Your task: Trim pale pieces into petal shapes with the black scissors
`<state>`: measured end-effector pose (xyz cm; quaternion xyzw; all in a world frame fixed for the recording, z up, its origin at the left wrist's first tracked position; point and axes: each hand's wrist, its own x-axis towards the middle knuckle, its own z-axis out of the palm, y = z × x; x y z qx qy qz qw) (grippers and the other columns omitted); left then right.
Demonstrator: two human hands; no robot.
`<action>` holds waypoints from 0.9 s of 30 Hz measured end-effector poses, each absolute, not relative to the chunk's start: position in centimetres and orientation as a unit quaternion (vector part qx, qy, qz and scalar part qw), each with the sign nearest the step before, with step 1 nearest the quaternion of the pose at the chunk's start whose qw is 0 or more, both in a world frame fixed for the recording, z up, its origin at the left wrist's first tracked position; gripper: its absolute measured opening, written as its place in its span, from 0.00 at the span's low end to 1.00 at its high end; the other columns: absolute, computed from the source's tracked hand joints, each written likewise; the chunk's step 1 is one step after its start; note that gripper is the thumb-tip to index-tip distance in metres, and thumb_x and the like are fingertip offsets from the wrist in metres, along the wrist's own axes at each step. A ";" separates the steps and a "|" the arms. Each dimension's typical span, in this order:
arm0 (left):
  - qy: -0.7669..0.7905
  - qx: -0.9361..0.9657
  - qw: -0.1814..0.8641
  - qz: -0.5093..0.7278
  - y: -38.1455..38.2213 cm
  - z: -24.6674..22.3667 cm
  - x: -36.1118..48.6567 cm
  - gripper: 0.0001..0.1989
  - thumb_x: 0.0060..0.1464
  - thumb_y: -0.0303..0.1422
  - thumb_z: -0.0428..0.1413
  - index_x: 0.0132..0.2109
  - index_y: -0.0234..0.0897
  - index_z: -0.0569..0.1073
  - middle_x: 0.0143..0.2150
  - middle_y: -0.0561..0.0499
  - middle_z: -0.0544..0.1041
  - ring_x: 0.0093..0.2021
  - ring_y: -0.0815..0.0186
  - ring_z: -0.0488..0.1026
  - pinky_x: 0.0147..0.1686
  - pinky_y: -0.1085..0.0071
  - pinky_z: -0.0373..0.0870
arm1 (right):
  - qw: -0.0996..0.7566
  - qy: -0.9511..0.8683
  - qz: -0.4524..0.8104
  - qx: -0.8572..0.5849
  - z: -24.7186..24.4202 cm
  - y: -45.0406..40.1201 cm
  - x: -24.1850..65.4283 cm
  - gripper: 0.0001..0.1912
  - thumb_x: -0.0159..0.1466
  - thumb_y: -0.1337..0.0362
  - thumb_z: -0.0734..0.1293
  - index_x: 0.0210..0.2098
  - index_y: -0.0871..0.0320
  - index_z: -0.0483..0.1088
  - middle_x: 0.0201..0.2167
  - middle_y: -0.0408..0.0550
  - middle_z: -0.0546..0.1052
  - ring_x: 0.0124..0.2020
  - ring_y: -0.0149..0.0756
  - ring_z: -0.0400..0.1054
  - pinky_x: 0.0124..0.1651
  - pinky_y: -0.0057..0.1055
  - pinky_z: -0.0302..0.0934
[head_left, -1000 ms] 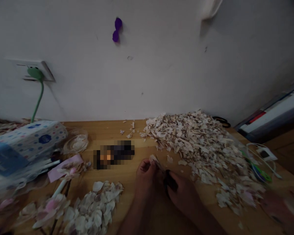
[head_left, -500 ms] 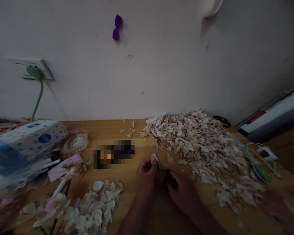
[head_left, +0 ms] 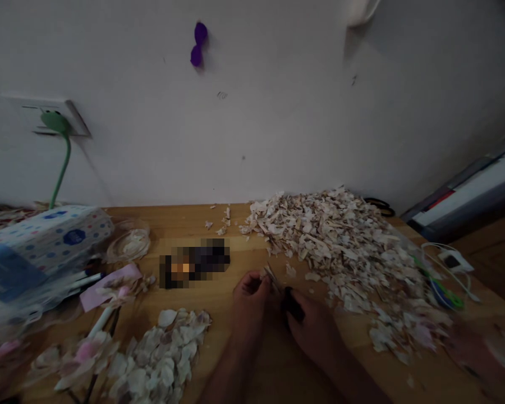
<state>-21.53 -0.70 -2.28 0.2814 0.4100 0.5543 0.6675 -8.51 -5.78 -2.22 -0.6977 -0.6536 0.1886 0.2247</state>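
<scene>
My left hand (head_left: pixel 251 297) pinches a small pale flake (head_left: pixel 270 275) between thumb and fingers, low in the middle of the view. Just right of it, my right hand (head_left: pixel 311 322) is wrapped round the black handles of scissors (head_left: pixel 293 304), whose blades point up and left to the flake. A large heap of cut, pale scraps (head_left: pixel 328 230) spreads behind and to the right of both hands. To the left of my left hand lies a smaller pile of rounded whitish petals (head_left: pixel 164 359).
A pixelated dark object (head_left: pixel 196 264) lies left of centre. Further left are a dotted tissue pack (head_left: pixel 73 233), a pink paper (head_left: pixel 109 286) and petal flowers (head_left: pixel 84 356) on dark stems. At right, a white device (head_left: pixel 457 260) with a cable lies beside green-blue loops (head_left: pixel 446 294).
The flake between the hands has tilted and shows narrower than before. Both hands keep nearly the same place, and the whole view has shifted slightly.
</scene>
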 end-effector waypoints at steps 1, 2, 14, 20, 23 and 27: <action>0.410 0.289 0.665 0.553 -0.7 -2.2 -21.6 0.13 0.39 0.39 0.66 0.28 0.34 0.74 0.24 0.55 0.73 0.25 0.72 0.68 0.29 0.76 0.64 | 0.229 -0.654 0.188 -0.697 -2.3 -5.8 -8.5 0.16 0.57 0.67 0.59 0.43 0.58 0.71 0.41 0.54 0.79 0.41 0.45 0.73 0.44 0.37 0.66; 0.410 0.294 0.664 0.552 -0.6 -2.2 -21.6 0.13 0.40 0.39 0.66 0.28 0.34 0.74 0.23 0.55 0.73 0.25 0.72 0.68 0.29 0.76 0.64 | 0.231 -0.653 0.189 -0.696 -2.3 -5.8 -8.5 0.17 0.57 0.67 0.60 0.44 0.59 0.71 0.41 0.55 0.78 0.41 0.45 0.73 0.44 0.37 0.66; 0.439 0.341 0.645 0.525 0.1 -1.4 -22.2 0.12 0.38 0.38 0.65 0.27 0.35 0.73 0.22 0.54 0.73 0.23 0.70 0.68 0.27 0.75 0.63 | 0.201 -0.657 0.197 -0.699 -2.0 -5.7 -8.0 0.17 0.57 0.68 0.60 0.44 0.59 0.72 0.40 0.55 0.79 0.42 0.47 0.73 0.44 0.39 0.66; 0.437 0.341 0.650 0.520 0.2 -1.4 -22.3 0.13 0.36 0.38 0.66 0.25 0.34 0.73 0.21 0.54 0.74 0.22 0.71 0.69 0.27 0.75 0.64 | 0.202 -0.660 0.184 -0.700 -2.0 -5.7 -8.1 0.18 0.56 0.69 0.60 0.45 0.60 0.72 0.41 0.56 0.78 0.42 0.46 0.73 0.44 0.39 0.66; 0.440 0.332 0.653 0.520 0.3 -1.2 -22.3 0.14 0.35 0.38 0.67 0.24 0.35 0.72 0.20 0.54 0.74 0.21 0.71 0.68 0.25 0.75 0.64 | 0.196 -0.658 0.194 -0.701 -1.6 -5.7 -8.2 0.17 0.57 0.69 0.59 0.43 0.60 0.72 0.41 0.56 0.78 0.42 0.46 0.73 0.44 0.38 0.66; 0.425 0.326 0.665 0.520 0.1 -1.1 -22.2 0.15 0.35 0.39 0.67 0.24 0.35 0.71 0.19 0.55 0.73 0.21 0.71 0.68 0.25 0.75 0.64 | 0.201 -0.658 0.199 -0.698 -1.2 -5.8 -8.4 0.16 0.57 0.68 0.59 0.42 0.59 0.71 0.41 0.55 0.78 0.42 0.45 0.73 0.44 0.38 0.66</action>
